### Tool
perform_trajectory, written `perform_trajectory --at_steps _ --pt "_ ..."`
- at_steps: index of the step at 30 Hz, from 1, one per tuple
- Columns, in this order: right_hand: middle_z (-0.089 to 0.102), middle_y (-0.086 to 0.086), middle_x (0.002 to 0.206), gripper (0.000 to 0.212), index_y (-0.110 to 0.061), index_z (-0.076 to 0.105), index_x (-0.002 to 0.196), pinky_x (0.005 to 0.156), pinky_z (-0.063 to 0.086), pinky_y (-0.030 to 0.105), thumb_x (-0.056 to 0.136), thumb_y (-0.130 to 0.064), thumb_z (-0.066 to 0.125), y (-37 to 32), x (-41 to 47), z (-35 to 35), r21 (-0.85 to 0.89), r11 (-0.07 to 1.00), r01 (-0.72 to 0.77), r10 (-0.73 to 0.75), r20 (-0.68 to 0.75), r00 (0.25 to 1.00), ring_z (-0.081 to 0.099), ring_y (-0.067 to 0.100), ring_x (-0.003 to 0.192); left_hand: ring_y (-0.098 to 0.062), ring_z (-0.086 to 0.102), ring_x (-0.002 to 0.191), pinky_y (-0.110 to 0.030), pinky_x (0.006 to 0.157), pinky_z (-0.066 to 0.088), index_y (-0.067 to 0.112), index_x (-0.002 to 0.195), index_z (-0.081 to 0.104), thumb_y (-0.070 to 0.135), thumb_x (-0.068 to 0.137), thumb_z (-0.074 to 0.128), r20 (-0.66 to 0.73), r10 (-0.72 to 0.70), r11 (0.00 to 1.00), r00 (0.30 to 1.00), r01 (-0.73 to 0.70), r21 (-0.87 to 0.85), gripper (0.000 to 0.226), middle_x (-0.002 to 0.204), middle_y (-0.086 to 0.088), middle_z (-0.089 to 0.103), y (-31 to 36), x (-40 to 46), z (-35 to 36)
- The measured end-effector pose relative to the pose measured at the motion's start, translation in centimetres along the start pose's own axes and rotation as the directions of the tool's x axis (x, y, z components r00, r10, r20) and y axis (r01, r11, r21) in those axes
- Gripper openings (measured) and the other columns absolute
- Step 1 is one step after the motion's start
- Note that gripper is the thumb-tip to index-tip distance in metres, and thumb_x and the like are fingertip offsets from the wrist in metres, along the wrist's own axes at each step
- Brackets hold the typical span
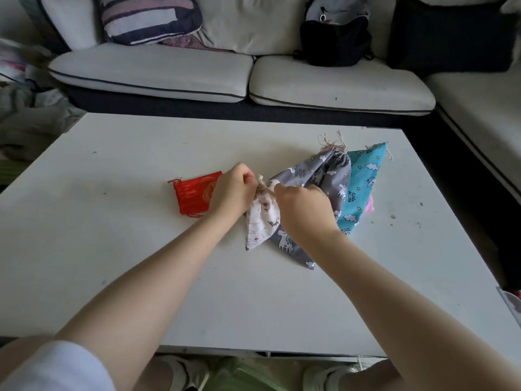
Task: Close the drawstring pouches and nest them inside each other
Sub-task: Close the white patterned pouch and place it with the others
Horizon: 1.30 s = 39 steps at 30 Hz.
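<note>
A small white printed pouch [260,221] lies in the middle of the white table [141,249], its gathered neck pointing away from me. My left hand [235,190] pinches the neck from the left and my right hand [303,207] pinches it from the right. Under and behind the white pouch lies a grey unicorn pouch [318,176] with its top drawn shut. A teal cloud-print pouch [363,182] rests to its right, with a bit of pink fabric [371,206] showing beneath it. A small red pouch [194,194] sits to the left, partly behind my left hand.
A white sofa [239,77] runs along the far side of the table, with a striped cushion [149,18] and a black bag [335,38] on it. A sofa section stands at the right [485,114]. My shoes show below the table's near edge.
</note>
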State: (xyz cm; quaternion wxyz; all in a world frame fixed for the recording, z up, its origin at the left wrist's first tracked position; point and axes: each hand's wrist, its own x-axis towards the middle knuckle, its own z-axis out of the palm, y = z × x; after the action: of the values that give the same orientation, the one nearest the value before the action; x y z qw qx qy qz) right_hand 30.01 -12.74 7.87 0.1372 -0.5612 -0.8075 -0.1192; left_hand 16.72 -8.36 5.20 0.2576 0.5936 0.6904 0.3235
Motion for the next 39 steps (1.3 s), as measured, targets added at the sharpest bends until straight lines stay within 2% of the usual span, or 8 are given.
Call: perform_trajectory --at_steps 4,7,9,14,20,27,32,39 --pt "0.059 0.009 0.070 0.022 -0.007 0.060 0.083 0.054 0.036 0.030 0.093 -0.020 0.045 1.3 1.0 0.5 0.400 0.894 -0.200 0.127 0.202 0.971 0.051 0.025 0.062 -0.005 0.040 0.038 -0.018 0.046 0.035 0.017 0.076 0.058 0.005 0.091 0.045 0.229 -0.198 0.413 0.953 0.293 -0.862 0.023 0.056 0.005 0.058 1.7 -1.5 -0.3" --pt "0.054 0.003 0.060 0.028 -0.009 0.055 0.065 0.053 0.034 0.026 0.092 -0.011 0.047 2.2 1.2 0.2 0.870 0.070 -0.488 0.125 0.478 0.870 0.050 0.010 0.048 -0.001 0.036 0.032 -0.009 0.033 0.024 0.016 0.078 0.055 0.010 0.096 0.038 0.421 -0.042 -0.033 0.906 0.420 -0.907 0.026 0.063 0.010 0.064 2.0 -2.0 -1.1" --pt "0.051 0.002 0.058 0.036 -0.013 0.055 0.058 0.055 0.034 0.024 0.092 -0.008 0.043 2.8 0.6 1.2 0.814 -0.292 -0.502 0.027 0.531 0.847 0.051 0.015 0.051 -0.001 0.035 0.029 -0.009 0.031 0.021 0.015 0.077 0.053 0.008 0.096 0.037 0.433 -0.034 0.043 0.901 0.434 -0.900 0.026 0.058 0.011 0.061 1.6 -2.0 -1.2" --pt "0.052 -0.001 0.061 0.030 -0.014 0.055 0.059 0.059 0.032 0.024 0.089 -0.009 0.049 2.1 -0.9 3.6 0.828 -0.126 -0.547 0.238 0.561 0.793 0.045 0.012 0.058 -0.002 0.038 0.032 -0.012 0.035 0.027 0.010 0.080 0.055 -0.001 0.094 0.043 0.301 -0.251 0.404 0.920 0.381 -0.831 0.021 0.048 0.004 0.062 0.6 -1.7 -0.1" --pt "0.054 -0.010 0.120 0.020 -0.016 0.066 0.072 0.084 0.039 0.008 0.090 -0.015 0.057 2.7 0.0 0.8 0.924 0.083 -0.374 0.038 0.372 0.927 0.051 -0.002 0.109 -0.009 0.045 0.045 -0.019 0.043 0.031 0.017 0.079 0.062 0.011 0.091 0.051 0.346 -0.075 0.709 0.935 0.294 -0.641 0.018 0.075 0.000 0.062 2.2 -0.9 -1.9" --pt "0.064 0.018 0.086 0.021 0.002 0.070 0.085 0.067 0.032 0.025 0.086 -0.016 0.061 4.9 2.7 -0.3 0.707 0.660 -0.253 0.370 -0.013 0.929 0.055 0.024 0.083 -0.016 0.065 0.073 -0.023 0.067 0.053 0.015 0.118 0.053 -0.009 0.089 0.032 0.416 0.045 0.579 0.908 0.316 -0.751 0.043 0.104 -0.007 0.061 3.1 0.2 -1.5" --pt "0.043 0.013 0.135 0.034 -0.007 0.054 0.123 0.102 0.036 0.033 0.093 -0.021 0.048 7.2 3.8 4.1 0.511 0.697 -0.504 0.410 0.293 0.864 0.040 0.027 0.125 -0.018 0.053 0.112 -0.032 0.098 0.040 0.016 0.137 0.040 0.005 0.092 0.042 0.359 -0.144 0.878 0.922 0.286 -0.382 0.047 0.136 -0.004 0.050 -1.5 0.9 -0.1" --pt "0.055 0.011 0.125 0.032 -0.010 0.059 0.120 0.091 0.046 0.031 0.095 -0.009 0.039 5.3 1.1 9.2 0.367 0.892 -0.263 -0.015 0.608 0.794 0.056 0.023 0.099 -0.015 0.052 0.110 -0.033 0.098 0.043 0.020 0.126 0.057 0.011 0.086 0.053 0.210 -0.327 0.899 0.921 0.372 -0.232 0.041 0.129 0.000 0.055 -8.4 3.4 -0.1"
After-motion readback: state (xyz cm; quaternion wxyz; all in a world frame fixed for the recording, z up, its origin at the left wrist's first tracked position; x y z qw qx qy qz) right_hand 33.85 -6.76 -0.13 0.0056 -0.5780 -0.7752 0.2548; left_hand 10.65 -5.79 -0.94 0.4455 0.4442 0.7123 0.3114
